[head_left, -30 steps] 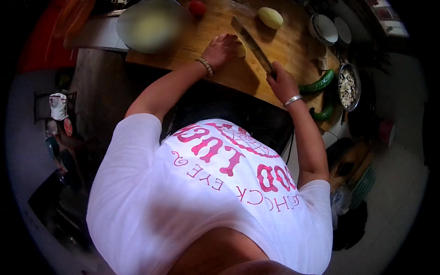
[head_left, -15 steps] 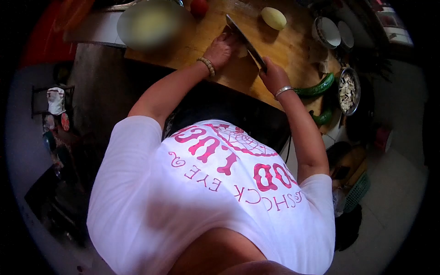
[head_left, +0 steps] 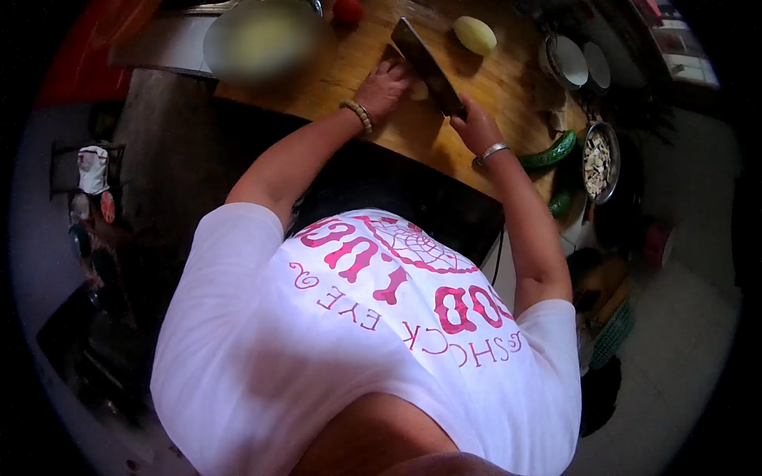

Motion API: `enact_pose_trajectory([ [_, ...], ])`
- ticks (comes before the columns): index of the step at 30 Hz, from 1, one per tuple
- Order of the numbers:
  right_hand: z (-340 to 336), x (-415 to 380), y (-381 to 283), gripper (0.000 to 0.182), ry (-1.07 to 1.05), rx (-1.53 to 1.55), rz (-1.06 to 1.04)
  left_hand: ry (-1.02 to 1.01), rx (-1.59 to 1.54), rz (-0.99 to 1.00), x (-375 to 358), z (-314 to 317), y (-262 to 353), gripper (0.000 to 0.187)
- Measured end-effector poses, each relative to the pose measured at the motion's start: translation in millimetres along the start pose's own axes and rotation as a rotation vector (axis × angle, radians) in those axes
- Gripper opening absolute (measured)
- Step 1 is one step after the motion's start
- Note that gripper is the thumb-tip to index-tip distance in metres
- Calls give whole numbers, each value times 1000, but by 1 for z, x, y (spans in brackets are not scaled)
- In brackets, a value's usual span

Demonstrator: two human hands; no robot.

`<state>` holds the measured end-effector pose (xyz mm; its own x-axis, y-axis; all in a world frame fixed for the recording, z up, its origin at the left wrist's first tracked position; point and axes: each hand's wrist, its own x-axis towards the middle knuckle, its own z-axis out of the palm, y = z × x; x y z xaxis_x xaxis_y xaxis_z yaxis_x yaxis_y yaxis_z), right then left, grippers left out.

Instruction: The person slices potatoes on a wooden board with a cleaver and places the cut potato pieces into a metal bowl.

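My right hand [head_left: 477, 127] is closed around the handle of a cleaver [head_left: 429, 67], its broad dark blade turned partly toward me over the wooden board [head_left: 508, 87]. To the left of the blade, my left hand [head_left: 384, 87] has its fingers curled down on the board over a pale cut piece of potato [head_left: 419, 90], mostly hidden under the fingers. A whole peeled potato [head_left: 475, 36] lies beyond the cleaver. Next to my right wrist rests a green cucumber [head_left: 549, 151].
A blurred bowl [head_left: 262, 40] with yellowish contents stands at the left, near a tomato [head_left: 348, 11]. White bowls [head_left: 567, 62] stand at the right. Below them is a metal dish of chopped pieces [head_left: 598, 163]. Another green vegetable [head_left: 560, 205] lies by the board's right edge.
The cleaver has tilted, so more of its blade face shows, and it sits slightly right of the potato piece. My left hand stays nearly in place.
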<state>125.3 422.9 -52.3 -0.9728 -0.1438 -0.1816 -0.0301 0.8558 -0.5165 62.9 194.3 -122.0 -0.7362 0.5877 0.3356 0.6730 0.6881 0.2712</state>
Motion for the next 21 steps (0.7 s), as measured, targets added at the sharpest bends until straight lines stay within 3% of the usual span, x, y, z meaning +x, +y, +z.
enact_pose_trajectory([
  [2, -13, 2, 0, 34, -84, 120, 94, -42, -11, -24, -2, -3, 3, 34],
  [3, -30, -7, -22, 31, -31, -117, 2, -31, 3, 6, 2, -3, 3, 32],
  [4, -37, -8, -30, 31, -32, -123, 1, -28, 11, 32, 4, -1, 2, 31],
  [5, -40, -14, -35, 31, -68, -79, 29, -38, 38, 217, 1, 11, -7, 25],
  [8, -26, -15, -35, 32, -149, -66, 97, -156, 60, 98, 3, -9, 4, 22],
  [9, -16, -10, -27, 32, -114, -61, 76, 34, -13, 56, -1, 10, -2, 22],
  [12, -9, -1, -14, 32, -49, 7, 41, 32, -149, -45, -3, 9, 0, 24],
  [14, -24, 1, -15, 33, -115, 89, 118, 28, -99, -3, -9, 17, -3, 27],
  [15, -33, -2, -22, 33, -92, -63, 26, 27, -53, 39, -3, 21, -9, 30],
  [17, -42, -12, -38, 33, -110, -47, 35, -42, -29, 67, 1, 4, -4, 32],
  [18, -41, -15, -43, 33, -124, -30, 42, -107, -1, 98, 2, 0, -1, 33],
  [21, -10, -2, -20, 29, -106, -36, 48, -55, 22, 49, -2, 11, -2, 35],
])
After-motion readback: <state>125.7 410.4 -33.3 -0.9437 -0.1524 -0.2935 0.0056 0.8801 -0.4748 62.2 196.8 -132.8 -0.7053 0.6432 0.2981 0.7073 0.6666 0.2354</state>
